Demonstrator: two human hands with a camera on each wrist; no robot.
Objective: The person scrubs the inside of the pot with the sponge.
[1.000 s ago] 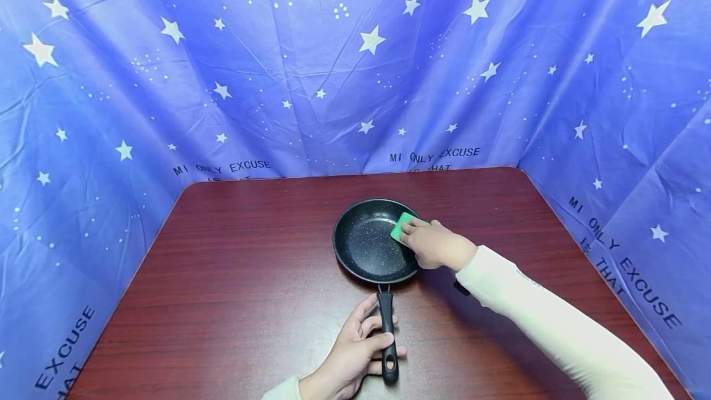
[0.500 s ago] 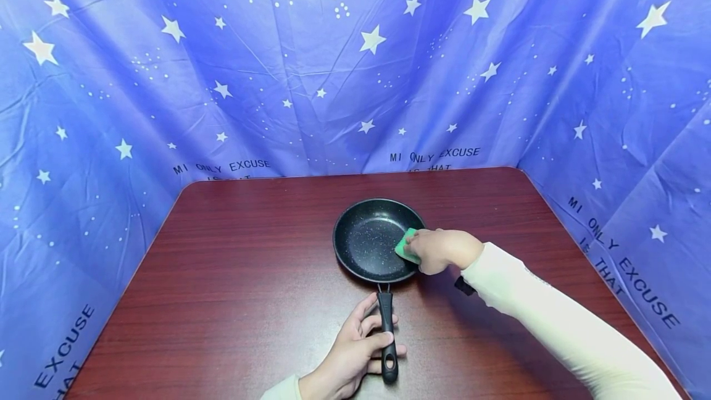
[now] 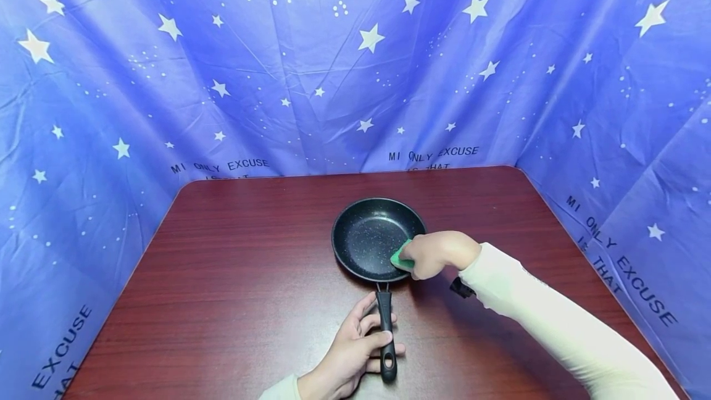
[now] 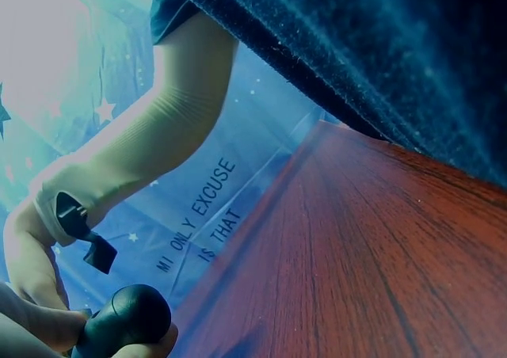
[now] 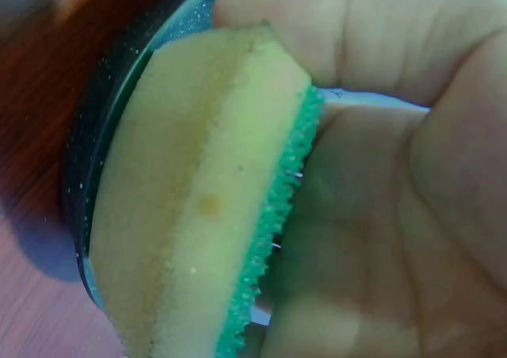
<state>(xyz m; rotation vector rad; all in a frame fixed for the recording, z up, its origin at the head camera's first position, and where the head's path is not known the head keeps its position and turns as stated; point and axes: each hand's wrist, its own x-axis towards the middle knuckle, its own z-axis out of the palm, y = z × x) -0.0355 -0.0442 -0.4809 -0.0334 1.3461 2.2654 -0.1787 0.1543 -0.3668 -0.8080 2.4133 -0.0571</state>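
A black speckled frying pan point(image 3: 363, 249) sits on the table, its handle point(image 3: 387, 357) pointing toward me. My left hand point(image 3: 347, 347) holds that handle, thumb across the top and fingers beneath; the handle's rounded end also shows in the left wrist view. In my right hand point(image 3: 439, 253) is a sponge point(image 3: 401, 257), pinched between thumb and fingers inside the pan's near right side. Seen from the right wrist, the sponge point(image 5: 182, 192) has thick yellow foam against the pan's wall and a rough green layer toward the palm. Part of the pan's right rim is hidden by the right hand.
The dark red wooden table point(image 3: 222, 276) extends around the pan, with rounded far corners. Blue curtains point(image 3: 311, 66) printed with stars and lettering hang on three sides. A black strap point(image 4: 87, 235) hangs from the right sleeve's cuff.
The right hand has drawn the sponge along the pan's right side, from its upper right down toward the handle. The left hand keeps its hold, and the pan stays in place.
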